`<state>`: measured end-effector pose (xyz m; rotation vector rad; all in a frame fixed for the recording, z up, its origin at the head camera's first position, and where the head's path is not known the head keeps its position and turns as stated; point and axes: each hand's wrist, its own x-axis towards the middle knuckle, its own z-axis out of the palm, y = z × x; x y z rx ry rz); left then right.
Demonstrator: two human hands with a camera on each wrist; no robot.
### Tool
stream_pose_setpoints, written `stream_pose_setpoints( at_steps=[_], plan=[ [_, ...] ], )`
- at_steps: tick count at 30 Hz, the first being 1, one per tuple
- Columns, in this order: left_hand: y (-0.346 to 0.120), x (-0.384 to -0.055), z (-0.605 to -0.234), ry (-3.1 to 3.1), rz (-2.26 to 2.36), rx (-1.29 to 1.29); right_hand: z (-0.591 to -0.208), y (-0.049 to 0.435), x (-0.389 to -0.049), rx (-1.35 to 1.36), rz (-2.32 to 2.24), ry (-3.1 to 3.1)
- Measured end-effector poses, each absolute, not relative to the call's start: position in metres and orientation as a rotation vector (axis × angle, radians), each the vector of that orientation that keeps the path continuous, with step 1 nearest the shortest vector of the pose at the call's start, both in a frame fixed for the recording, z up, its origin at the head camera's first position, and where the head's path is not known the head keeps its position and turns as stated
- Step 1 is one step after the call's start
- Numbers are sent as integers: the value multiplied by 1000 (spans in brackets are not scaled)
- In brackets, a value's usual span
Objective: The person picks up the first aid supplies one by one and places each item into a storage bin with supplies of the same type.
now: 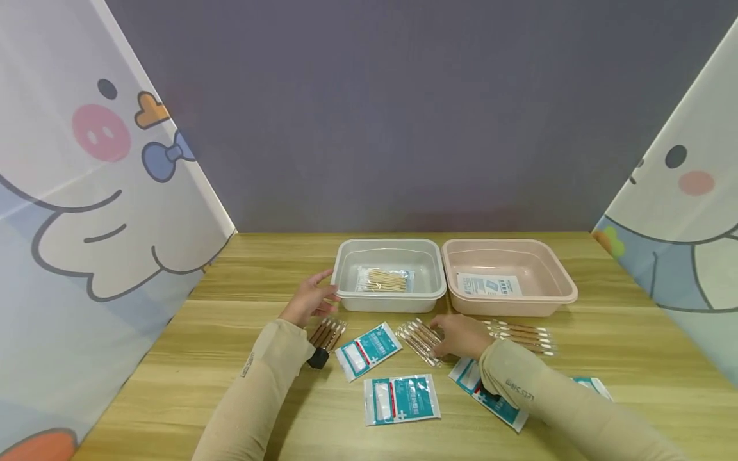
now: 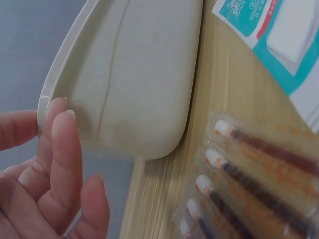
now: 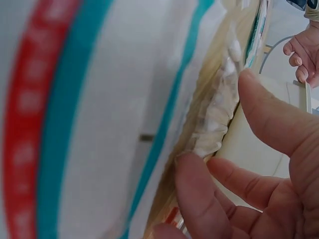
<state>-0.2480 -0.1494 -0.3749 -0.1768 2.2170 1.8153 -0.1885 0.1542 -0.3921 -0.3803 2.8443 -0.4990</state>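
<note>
Tubs are sitting side by side at the back, maybe so each kind of thing is having its own home. The white tub [image 1: 392,303] is holding a pack of pale sticks [image 1: 383,280], and the pink tub [image 1: 507,308] is holding a flat white packet [image 1: 489,285]. The left hand [image 1: 311,301] is resting loose, bent fingers at the white tub's left rim without clutching it, and perhaps it is steadying the tub.

The right hand [image 1: 464,336] is hanging by the right edge of a swab pack [image 1: 419,341] with brown sticks. That pack is lying flat on the table [image 1: 230,365], in front of the white tub. The thumb and fingers are standing well apart, and the pack is lying between and just past their tips. They are not looking squeezed together, and I cannot tell if they are touching it.
</note>
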Motion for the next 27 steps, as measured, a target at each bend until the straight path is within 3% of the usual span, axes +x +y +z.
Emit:
stream_pose_setpoints(
  at_steps=[27],
  plan=[
    [-150, -247, -376, 2177, 1845, -169, -390, 147, -189, -375, -440, 2795]
  ],
)
